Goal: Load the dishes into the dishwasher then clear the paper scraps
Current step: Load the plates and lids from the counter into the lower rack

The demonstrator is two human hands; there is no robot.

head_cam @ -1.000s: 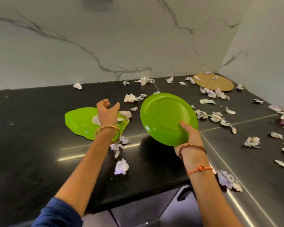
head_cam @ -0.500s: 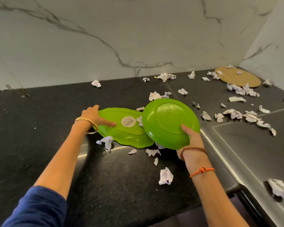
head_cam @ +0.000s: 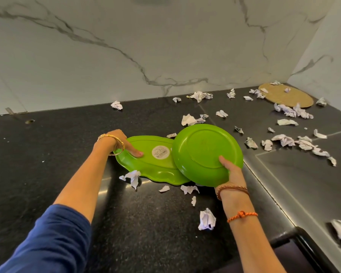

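Both arms reach forward, the left hand (head_cam: pixel 120 140) curled round a dish's far-left rim with thumb on top, the right hand (head_cam: pixel 231 172) pinching another dish's near edge, thumb uppermost.

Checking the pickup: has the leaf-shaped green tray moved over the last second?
Yes. The leaf-shaped green tray, gripped by the left hand, is flipped underside-up and lifted off the black countertop.

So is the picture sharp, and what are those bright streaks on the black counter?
In the head view, the round green plate and leaf-shaped green dish look fairly sharp; its label's print is too small to read. The streaks are glare on the glossy black counter, beside a crumpled paper scrap. The wide-angle lens bends the counter's back edge and the marble wall.
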